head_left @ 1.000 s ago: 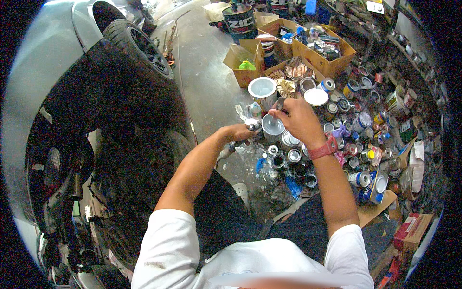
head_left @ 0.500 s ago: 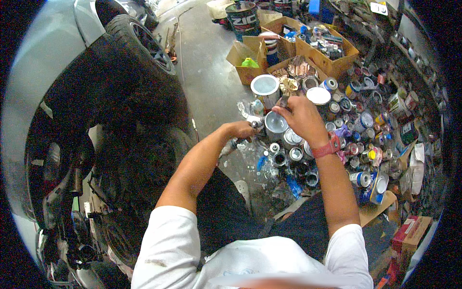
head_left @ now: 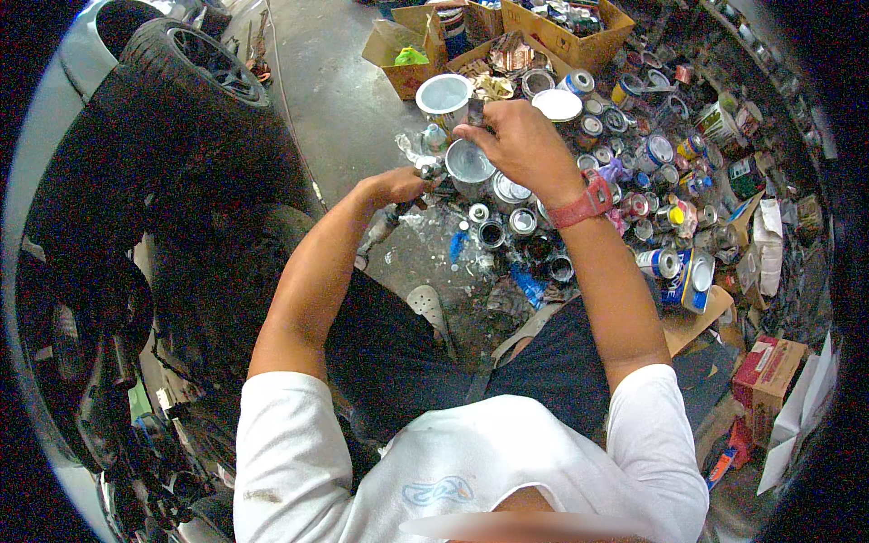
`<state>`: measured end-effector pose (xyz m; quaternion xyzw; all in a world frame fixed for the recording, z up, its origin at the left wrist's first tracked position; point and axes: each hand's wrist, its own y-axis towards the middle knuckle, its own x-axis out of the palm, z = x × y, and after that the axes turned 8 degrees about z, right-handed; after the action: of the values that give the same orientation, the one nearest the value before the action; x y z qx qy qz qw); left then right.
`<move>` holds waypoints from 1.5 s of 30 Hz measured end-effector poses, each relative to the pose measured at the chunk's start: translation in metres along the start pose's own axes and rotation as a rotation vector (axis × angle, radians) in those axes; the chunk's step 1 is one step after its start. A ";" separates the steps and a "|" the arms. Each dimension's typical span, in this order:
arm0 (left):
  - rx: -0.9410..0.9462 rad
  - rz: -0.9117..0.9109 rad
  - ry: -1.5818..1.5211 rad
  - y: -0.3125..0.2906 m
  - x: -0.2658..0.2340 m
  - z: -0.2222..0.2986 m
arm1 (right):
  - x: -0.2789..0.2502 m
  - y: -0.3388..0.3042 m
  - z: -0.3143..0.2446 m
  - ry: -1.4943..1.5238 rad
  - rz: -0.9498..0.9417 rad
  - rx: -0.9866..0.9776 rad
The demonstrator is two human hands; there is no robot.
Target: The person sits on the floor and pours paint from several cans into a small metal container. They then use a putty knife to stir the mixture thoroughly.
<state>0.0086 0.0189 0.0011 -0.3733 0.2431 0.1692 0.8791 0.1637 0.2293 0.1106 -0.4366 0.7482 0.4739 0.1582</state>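
Observation:
My left hand (head_left: 398,186) is closed around what looks like a metal spray gun (head_left: 427,167), most of which the fingers hide. Just right of it, a translucent cup (head_left: 470,163) faces up, its inside pale; whether it joins the gun I cannot tell. Above the cup's rim, my right hand (head_left: 525,145), with a red watch on its wrist, pinches a small dark flat piece (head_left: 476,111) between thumb and fingers. Beyond both hands stands a larger white-rimmed tub (head_left: 444,93), and a round white lid (head_left: 557,105) lies past my right knuckles.
Several paint cans (head_left: 523,220) crowd the floor on the right. Cardboard boxes (head_left: 579,45) stand at the far side, and a red-and-brown box (head_left: 769,376) is near right. At left are a car wheel (head_left: 204,68) and dark wheel arch. A cable (head_left: 294,136) runs along the floor.
The view has tilted, so the whole scene sits higher and further left. Both hands keep about the same places relative to the cup and tub.

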 end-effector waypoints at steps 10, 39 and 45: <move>-0.027 0.000 0.035 0.033 0.007 -0.029 | -0.006 0.003 -0.010 -0.009 -0.134 0.078; 0.006 0.016 -0.053 0.005 0.006 -0.009 | -0.006 -0.005 -0.011 -0.003 -0.100 0.107; 0.000 0.010 -0.006 0.004 0.005 -0.005 | -0.007 -0.004 -0.010 -0.006 -0.087 0.111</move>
<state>0.0097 0.0184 -0.0068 -0.3715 0.2425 0.1748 0.8790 0.1728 0.2235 0.1175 -0.4580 0.7531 0.4256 0.2047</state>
